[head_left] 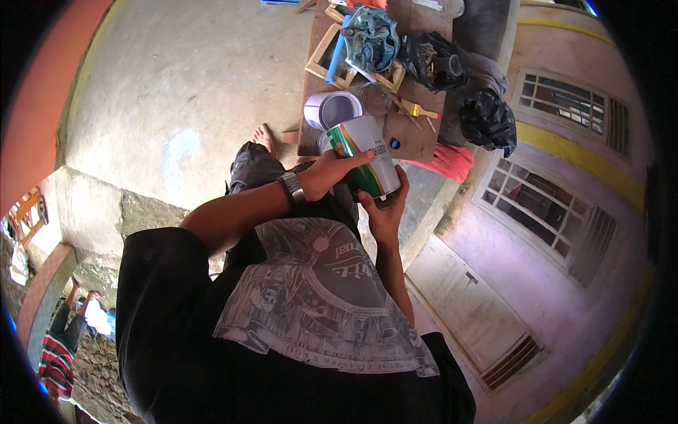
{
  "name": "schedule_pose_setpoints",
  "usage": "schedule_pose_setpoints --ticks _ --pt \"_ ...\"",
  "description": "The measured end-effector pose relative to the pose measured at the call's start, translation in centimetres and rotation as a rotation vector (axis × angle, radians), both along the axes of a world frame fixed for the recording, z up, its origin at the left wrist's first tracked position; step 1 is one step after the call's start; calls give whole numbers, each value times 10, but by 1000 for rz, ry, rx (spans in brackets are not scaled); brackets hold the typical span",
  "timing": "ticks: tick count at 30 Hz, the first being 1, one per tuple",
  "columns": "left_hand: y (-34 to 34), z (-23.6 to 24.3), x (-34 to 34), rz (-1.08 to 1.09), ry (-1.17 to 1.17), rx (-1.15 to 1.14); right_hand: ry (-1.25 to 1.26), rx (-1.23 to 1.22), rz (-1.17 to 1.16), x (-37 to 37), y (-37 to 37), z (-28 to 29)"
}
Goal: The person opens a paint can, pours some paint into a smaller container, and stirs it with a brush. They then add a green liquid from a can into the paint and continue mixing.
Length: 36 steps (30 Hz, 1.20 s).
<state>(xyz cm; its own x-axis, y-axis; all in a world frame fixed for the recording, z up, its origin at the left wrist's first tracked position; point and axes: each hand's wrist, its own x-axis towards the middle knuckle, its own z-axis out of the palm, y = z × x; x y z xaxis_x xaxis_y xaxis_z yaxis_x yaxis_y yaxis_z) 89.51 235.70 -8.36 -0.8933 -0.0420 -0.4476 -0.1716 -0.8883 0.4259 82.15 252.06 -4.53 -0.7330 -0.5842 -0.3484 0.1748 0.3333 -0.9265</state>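
Observation:
A white and green paint can is held in front of my body, tilted, between both hands. My left hand, with a metal watch on its wrist, grips the can's near left side, thumb along the label. My right hand is closed around the can's lower right end, fingers partly hidden behind it. Just beyond the can's far end, an open tin with pale purple sides rests on the brown wooden table. The held can overlaps it in view, so I cannot tell if they touch.
A yellow-ferruled paintbrush and a small blue cap lie on the table. Farther back are wooden frames, a denim cloth and black plastic bags. A red cloth is at the right edge. Another person is at far left.

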Motion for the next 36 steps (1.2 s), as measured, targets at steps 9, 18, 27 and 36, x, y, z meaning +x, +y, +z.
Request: schedule_pose_setpoints --ticks 9,18,27,36 --pt "-4 -3 3 20 -31 9 17 -6 0 2 -3 -4" --pt "-2 -6 -1 -5 -31 6 47 -6 3 1 -3 -4" --pt "1 -13 -4 12 -41 6 -26 14 -18 0 -3 -3" --pt "1 -2 -8 71 -33 -65 -11 3 -6 -5 -2 -4"
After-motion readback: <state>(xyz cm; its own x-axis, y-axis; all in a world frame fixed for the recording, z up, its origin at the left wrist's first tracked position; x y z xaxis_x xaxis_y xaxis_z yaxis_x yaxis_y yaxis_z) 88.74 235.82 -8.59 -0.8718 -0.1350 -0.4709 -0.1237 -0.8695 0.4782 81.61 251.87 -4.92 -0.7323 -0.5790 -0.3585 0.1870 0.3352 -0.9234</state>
